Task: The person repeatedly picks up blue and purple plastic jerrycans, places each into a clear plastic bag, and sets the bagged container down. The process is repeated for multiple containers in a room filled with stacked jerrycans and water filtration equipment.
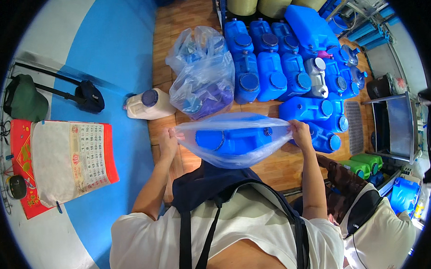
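So, holding a clear plastic bag (pixel 235 162) near centre, mouth stretched wide from left to right. Gripping its left end with the left hand (pixel 167 141) and its right end with the right hand (pixel 300 133); fingers closed on thin film at both ends, well apart from each other. Between the two grips, showing within the open mouth: a blue jug (pixel 246 142), big round cap toward the left, small cap toward the right. Apart from both hands, as far as visible. Cannot tell how deep inside the bag, or whether resting on the wood-look floor (pixel 180 17).

Just beyond, slightly left: a filled clear bag (pixel 194 71), blue and purple showing through the film. Left of that, near the wall (pixel 110 43): a whitish jug (pixel 164 105) with dark blue cap. To the far right of the filled bag: rows of blue jugs (pixel 270 83), packed close, one grey-white jug (pixel 316 79) among them. Farther back: yellowish cylinders (pixel 274 2).

Over on the right: a grey grate (pixel 354 127), then a metal-edged unit (pixel 399 128); nearer, green jugs (pixel 361 166). Near right: another person (pixel 387 228) in a white top. On the left wall: a calendar (pixel 90 158) over red backing, plus a dark green cap (pixel 26 98).
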A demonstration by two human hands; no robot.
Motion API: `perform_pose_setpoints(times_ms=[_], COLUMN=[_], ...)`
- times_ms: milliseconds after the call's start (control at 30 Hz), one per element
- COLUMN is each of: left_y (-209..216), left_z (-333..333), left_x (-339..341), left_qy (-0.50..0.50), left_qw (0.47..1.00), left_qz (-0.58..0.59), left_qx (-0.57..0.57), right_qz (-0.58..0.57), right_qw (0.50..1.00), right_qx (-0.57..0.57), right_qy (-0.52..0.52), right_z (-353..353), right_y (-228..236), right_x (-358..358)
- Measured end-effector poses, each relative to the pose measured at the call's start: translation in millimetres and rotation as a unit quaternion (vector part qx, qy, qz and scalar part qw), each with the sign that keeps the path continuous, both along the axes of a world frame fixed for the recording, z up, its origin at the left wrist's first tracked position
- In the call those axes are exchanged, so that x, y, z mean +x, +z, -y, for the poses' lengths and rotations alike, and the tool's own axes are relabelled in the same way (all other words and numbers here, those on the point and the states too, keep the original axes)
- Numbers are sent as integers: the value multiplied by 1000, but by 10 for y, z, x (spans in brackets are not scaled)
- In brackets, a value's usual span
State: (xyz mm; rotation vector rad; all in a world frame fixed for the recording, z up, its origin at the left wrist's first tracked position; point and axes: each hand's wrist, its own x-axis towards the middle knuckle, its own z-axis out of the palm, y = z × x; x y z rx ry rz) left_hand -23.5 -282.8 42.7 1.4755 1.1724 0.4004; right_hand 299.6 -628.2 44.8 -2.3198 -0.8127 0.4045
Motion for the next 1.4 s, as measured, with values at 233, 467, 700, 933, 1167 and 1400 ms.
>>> perform_pose_setpoints(times_ms=[233, 467, 700, 933, 1167, 1400], left_y=[-771, -431, -1343, -1469, -1684, -2198], left_z=[-313, -588, -1062, -1194, -1335, -1631], left_x=[-131, 365, 193, 86, 174, -104], left_qy=[-70, -205, -126, -98, -139, -120], left_qw=[984, 903, 944, 965, 941, 887], left_qz=[-100, -333, -276, -243, -307, -444], left_qx=[131, 178, 131, 19, -3, 23], right_qz=[-8, -267, -157, -66, -73, -58], right_qw=[996, 918, 937, 967, 969, 997], right_qx=[13, 32, -72, -146, -113, -15], right_qy=[-91, -292, -305, -199, -206, -58], right_z=[-351, -987, -1604, -1605, -1621, -1459], right_y=[-639, -1571, -1873, -1922, -1776, -1442], right_x=[26, 94, -159, -304, -160, 146])
